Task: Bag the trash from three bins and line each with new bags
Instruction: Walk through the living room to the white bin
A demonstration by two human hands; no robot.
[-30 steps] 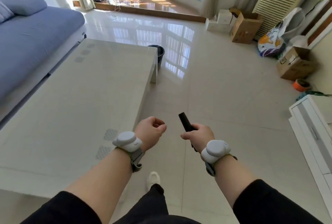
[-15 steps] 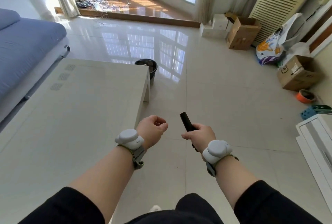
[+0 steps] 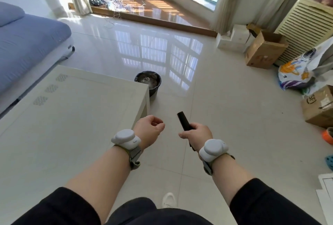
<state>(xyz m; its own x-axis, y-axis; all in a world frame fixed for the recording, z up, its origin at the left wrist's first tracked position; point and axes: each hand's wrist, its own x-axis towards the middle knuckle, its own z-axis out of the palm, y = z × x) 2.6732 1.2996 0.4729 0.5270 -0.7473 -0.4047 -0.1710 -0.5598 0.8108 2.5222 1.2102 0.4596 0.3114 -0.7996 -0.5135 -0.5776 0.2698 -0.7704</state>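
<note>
A small black bin [image 3: 148, 82] lined with a dark bag stands on the floor just past the far right corner of the white coffee table [image 3: 72, 116]; trash shows inside it. My right hand [image 3: 197, 133] is closed around a black roll of bags [image 3: 182, 121], whose end sticks up and forward. My left hand [image 3: 148, 130] hovers beside it over the table's corner, fingers loosely curled, holding nothing. Both hands are well short of the bin.
A blue sofa [image 3: 27, 44] lies left of the table. Cardboard boxes [image 3: 264, 48], a printed plastic bag [image 3: 297, 73] and a second box [image 3: 319, 105] line the right wall. Glossy tiled floor stretches ahead to a raised window ledge with loose cables [image 3: 115, 3].
The view has advanced along the table, and the bin now appears closer and more fully visible. Both hands keep the same pose, the right still gripping the roll.
</note>
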